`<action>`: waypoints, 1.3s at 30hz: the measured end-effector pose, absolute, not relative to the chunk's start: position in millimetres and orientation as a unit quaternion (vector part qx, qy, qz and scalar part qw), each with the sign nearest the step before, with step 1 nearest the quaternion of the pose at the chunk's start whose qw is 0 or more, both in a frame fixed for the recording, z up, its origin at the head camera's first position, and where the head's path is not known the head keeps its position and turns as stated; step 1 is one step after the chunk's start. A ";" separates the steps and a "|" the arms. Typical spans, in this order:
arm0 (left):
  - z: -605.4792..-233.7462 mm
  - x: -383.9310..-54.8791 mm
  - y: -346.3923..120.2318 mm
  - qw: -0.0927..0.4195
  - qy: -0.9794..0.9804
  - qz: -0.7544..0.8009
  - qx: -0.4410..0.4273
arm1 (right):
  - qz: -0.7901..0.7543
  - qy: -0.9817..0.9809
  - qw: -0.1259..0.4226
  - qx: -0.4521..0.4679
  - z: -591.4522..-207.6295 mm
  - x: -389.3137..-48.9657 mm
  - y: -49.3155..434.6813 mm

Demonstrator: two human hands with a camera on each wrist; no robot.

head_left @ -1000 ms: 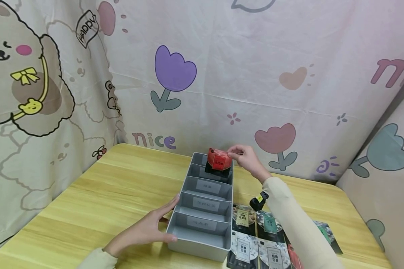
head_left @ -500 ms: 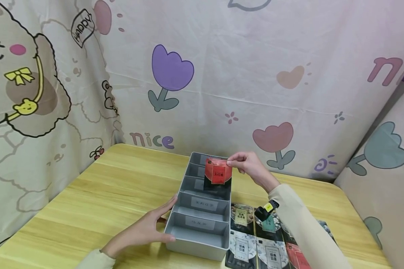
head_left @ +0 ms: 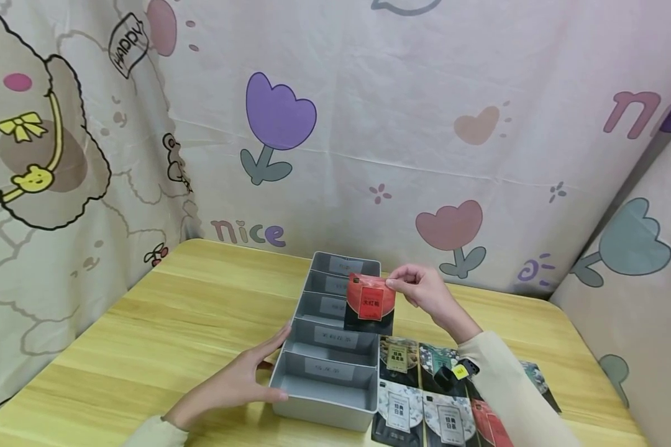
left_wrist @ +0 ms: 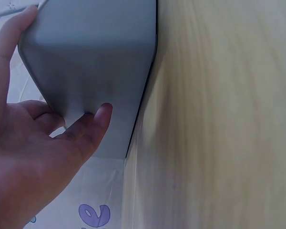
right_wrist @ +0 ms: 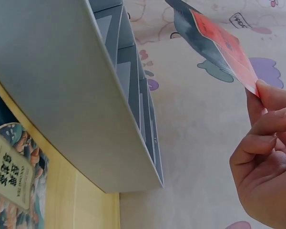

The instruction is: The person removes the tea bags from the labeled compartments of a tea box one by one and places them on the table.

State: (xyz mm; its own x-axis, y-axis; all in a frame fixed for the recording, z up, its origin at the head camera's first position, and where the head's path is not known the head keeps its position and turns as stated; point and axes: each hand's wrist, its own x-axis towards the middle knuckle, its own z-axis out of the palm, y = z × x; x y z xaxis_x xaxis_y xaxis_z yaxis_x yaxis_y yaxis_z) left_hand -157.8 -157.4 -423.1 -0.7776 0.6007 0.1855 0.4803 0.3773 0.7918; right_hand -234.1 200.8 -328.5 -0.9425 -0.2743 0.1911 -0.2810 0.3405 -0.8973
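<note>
A long grey divided box [head_left: 324, 410] stands on the table, its compartments marked with paper labels. My left hand [head_left: 246, 382] rests against its near left corner, thumb by the front rim. In the left wrist view, the spread fingers of that hand [left_wrist: 43, 138] touch the box's outer wall [left_wrist: 95, 67]. Above the box's right side, my right hand [head_left: 427, 298] pinches a red and black tea bag packet [head_left: 371, 304] by its top right corner. In the right wrist view, thumb and forefinger hold the packet [right_wrist: 224, 45] clear above the rim.
Right of the box, several tea packets lie in rows: a yellow-labelled one [head_left: 399, 360], white-labelled ones [head_left: 398, 411], a red one [head_left: 491, 423] and green ones [head_left: 539, 382]. My right sleeve [head_left: 514, 385] covers some. A printed curtain [head_left: 335, 186] hangs behind the table [head_left: 201, 298].
My right hand has drawn the red packet from over the far compartments toward me and slightly right, so its front faces up more. The left hand stays at the box corner.
</note>
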 end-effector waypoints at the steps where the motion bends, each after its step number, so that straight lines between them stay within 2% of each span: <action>1: -423.1 -157.6 -157.3 0.065 0.829 0.450 0.326 | 0.549 -0.818 0.004 0.172 -329.4 -231.9 202.4; 16: -421.7 -153.9 -164.2 0.064 0.834 0.449 0.315 | 0.549 -0.817 -0.026 0.176 -329.9 -200.4 204.4; 31: -419.6 -151.1 -165.7 0.063 0.834 0.444 0.320 | 0.506 -0.854 0.028 0.121 -344.7 -158.5 273.8; 39: -420.8 -152.0 -164.3 0.064 0.828 0.454 0.323 | 0.473 -0.879 -0.003 0.059 -353.3 -140.7 317.4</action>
